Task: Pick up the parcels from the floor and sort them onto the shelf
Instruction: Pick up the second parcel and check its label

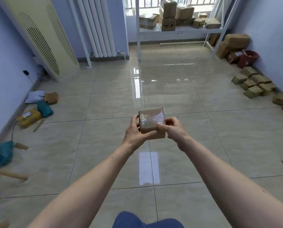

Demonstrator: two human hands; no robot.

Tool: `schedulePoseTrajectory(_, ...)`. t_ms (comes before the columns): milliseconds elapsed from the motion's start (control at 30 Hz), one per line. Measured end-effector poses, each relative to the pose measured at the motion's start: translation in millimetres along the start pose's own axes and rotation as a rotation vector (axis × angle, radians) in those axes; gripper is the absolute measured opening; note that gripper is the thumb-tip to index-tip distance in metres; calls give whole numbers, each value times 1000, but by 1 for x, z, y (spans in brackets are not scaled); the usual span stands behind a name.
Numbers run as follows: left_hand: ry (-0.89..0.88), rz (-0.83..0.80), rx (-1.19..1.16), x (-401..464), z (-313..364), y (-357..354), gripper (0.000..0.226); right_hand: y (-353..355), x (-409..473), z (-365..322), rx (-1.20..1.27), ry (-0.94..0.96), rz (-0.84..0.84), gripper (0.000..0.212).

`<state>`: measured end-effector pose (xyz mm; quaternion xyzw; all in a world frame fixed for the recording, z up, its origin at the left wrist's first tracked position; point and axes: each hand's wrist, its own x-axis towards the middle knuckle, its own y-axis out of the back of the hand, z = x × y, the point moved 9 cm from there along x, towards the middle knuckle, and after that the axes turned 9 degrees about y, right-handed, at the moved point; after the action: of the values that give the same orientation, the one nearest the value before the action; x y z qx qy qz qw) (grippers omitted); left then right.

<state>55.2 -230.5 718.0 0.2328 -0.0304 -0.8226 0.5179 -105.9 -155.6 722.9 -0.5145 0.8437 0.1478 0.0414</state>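
A small brown cardboard parcel (151, 120) with shiny clear tape on top is held out in front of me, above the tiled floor. My left hand (134, 132) grips its left side and underside. My right hand (173, 130) grips its right side, thumb on the top edge. Far ahead stands a white metal shelf (181, 31) with several cardboard boxes (168, 15) stacked on it. More parcels lie on the floor: small brown boxes (254, 83) along the right wall, and teal (44, 108), yellow (29, 117) and white bags (34, 96) along the left wall.
A tall cream air conditioner (39, 35) leans in the left corner beside a white radiator (96, 27). Larger boxes (232, 45) and a red bag (247, 59) sit at the right of the shelf. Glossy floor tiles (137, 83) stretch between me and the shelf.
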Motion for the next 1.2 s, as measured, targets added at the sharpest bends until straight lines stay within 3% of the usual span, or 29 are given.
schedulePoseTrajectory(100, 23, 8, -101, -3, 10, 1, 95, 5, -6, -8, 75, -17, -3, 33)
schedulePoseTrajectory(333, -13, 29, -118, -1, 29, -3, 54, 11, -17, -25, 143, 64, 18, 62)
schedulePoseTrajectory(467, -69, 21, -160, -7, 39, -3, 40, 12, -23, -30, 184, 59, 0, 59)
schedulePoseTrajectory(733, -136, -4, -224, -19, 43, -10, 44, 21, -20, -32, 243, -16, 222, 45)
schedulePoseTrajectory(900, -48, -27, -281, -17, 47, -17, 45, 27, -17, -37, 230, 2, 252, 36)
schedulePoseTrajectory(1067, 178, -45, -331, -8, 41, -17, 98, 34, -17, -48, 228, 84, 234, 28)
schedulePoseTrajectory(1200, 286, -68, -417, -6, 39, -18, 66, 34, -17, -50, 246, 105, 192, 24)
